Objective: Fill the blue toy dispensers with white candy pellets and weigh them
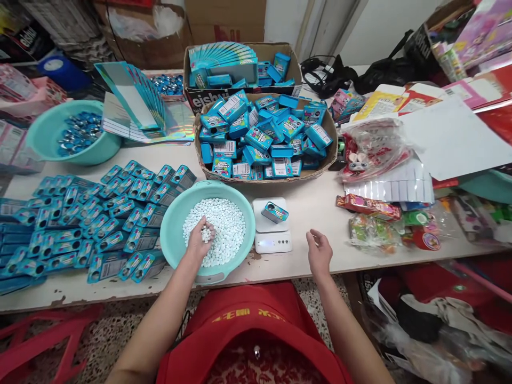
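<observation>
My left hand (197, 241) is inside a mint-green basin (168, 234) of small white candies (228, 229), its fingers curled round a small heap of them. To the right of the basin stands a white digital scale (273, 241). On its plate lies a small blue candy box (275, 212) with a dark round opening at one end. My right hand (320, 252) hovers near the table's front edge, right of the scale, with its fingers loosely apart and nothing in them.
Many blue boxes (108, 213) with round openings stand packed together on the left. Behind the basin, a cardboard carton (266, 184) holds more blue boxes. A second basin (92, 152) with blue-and-silver pieces sits back left. Wrapped toys and packets (372, 232) lie to the right.
</observation>
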{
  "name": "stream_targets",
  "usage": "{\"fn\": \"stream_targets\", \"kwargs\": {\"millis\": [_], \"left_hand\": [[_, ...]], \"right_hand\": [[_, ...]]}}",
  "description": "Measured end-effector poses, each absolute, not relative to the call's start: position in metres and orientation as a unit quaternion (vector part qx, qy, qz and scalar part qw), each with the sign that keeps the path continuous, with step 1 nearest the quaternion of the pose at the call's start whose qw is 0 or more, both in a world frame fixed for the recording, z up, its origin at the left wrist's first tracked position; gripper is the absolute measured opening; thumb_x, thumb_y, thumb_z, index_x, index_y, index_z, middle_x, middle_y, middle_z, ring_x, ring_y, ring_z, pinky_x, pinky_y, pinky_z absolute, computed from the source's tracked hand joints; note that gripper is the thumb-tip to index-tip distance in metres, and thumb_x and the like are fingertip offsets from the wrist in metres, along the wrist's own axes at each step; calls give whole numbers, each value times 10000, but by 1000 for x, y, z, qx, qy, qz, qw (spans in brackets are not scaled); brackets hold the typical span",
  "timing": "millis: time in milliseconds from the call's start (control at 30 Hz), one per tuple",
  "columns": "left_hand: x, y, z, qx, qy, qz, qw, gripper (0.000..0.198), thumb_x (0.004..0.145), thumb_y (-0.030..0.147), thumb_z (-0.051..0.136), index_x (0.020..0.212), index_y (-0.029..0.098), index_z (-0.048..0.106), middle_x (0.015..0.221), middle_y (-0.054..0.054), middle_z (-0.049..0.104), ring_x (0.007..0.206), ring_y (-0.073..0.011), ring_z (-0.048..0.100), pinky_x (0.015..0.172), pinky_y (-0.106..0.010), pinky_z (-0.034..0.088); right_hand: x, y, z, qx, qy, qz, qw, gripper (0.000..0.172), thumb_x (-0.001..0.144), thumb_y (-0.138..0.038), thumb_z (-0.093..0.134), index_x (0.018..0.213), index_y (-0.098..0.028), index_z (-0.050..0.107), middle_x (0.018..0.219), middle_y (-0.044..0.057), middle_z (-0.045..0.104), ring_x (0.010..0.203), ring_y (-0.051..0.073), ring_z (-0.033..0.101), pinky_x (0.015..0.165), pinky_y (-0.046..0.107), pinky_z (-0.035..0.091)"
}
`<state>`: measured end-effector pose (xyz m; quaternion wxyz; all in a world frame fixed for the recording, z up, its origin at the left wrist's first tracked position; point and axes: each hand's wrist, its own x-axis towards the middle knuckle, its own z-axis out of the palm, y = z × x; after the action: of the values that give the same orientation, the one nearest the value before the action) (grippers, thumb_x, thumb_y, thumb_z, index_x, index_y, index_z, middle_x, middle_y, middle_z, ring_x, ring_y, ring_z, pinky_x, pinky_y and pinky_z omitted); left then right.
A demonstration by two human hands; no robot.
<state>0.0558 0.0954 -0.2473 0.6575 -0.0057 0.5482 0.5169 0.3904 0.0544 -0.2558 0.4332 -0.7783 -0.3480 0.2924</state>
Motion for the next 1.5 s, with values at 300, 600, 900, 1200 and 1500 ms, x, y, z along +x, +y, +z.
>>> {"fn": "stream_targets", "kwargs": {"millis": [300, 600, 900, 1200, 1500], "left_hand": [[74, 109, -236, -69, 529, 498, 684, 447, 785, 497, 625, 590, 185, 372, 404, 92, 336, 288, -22, 295, 286, -137, 172], [109, 120, -142, 114, 442, 673, 582, 467, 705, 527, 692, 573, 175, 415, 455, 76, 366, 340, -29, 347, 332, -175, 227], [114, 124, -155, 128, 513, 698, 482, 470, 718, 520, 676, 556, 179, 395, 470, 73, 350, 364, -29, 314, 358, -180, 205], [66, 112, -183, 329, 663, 498, 452, 332, 843, 400, 468, 571, 219, 533, 575, 5, 497, 528, -140, 500, 483, -219, 427], [103, 233, -183, 564, 679, 360, 302, 407, 778, 324, 606, 1157, 187, 549, 1105, -113, 632, 1027, -254, 580, 916, -376, 417]], "right_hand": [[325, 121, -240, -653, -533, 342, 415, 484, 668, -486, 707, 1033, -182, 610, 1027, 78, 642, 945, 231, 595, 858, 399, 478], [262, 97, -174, -488, -717, 317, 384, 301, 778, -344, 695, 1053, -249, 621, 945, 42, 646, 903, 220, 600, 787, 355, 484], [237, 91, -185, -495, -723, 325, 356, 286, 776, -333, 691, 1043, -250, 633, 926, 46, 648, 892, 228, 607, 777, 357, 491], [276, 92, -178, -575, -579, 398, 420, 358, 718, -416, 719, 1003, -214, 643, 961, 52, 678, 874, 218, 637, 789, 350, 513], [331, 123, -247, -676, -482, 330, 449, 481, 671, -526, 696, 988, -171, 623, 954, 79, 663, 866, 229, 613, 831, 402, 492]]}}
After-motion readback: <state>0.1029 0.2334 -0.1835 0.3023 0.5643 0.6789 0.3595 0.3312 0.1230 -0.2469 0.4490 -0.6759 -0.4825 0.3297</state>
